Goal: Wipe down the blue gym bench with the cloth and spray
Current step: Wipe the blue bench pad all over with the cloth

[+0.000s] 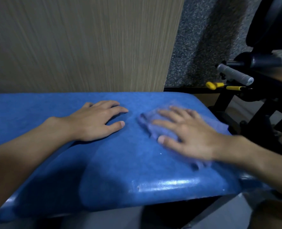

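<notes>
1. Our left grip [95, 121] lies palm down on the blue table [120, 162]. Its fingers are straight and a little spread, and it holds nothing.
2. Our right grip [191, 133] presses flat on the cloth [151, 128]. The fingers are straight and fanned apart and the thumb is stretched out, so no finger curls round the fabric. Its outline is blurred.
3. The cloth is bluish-purple and crumpled, and lies on the table's top under the right grip. It shows past the fingertips on the side facing the left grip. More of it peeks out at the far right and beside the wrist on the near side.
4. The two grips are near each other but apart. A strip of bare padding lies between the left fingertips and the cloth's edge.
5. A small white speck sits on the padding just on the near side of the right thumb. Below the right grip, the table's near edge shines and looks scuffed.
6. Beyond the left grip stands a wood-grain panel [71, 38], and beyond the right grip a grey speckled wall [194, 38].
7. To the right of the right grip is a black gym machine [260, 104]. It has a grey handle [234, 74] and yellow parts [211, 85].
</notes>
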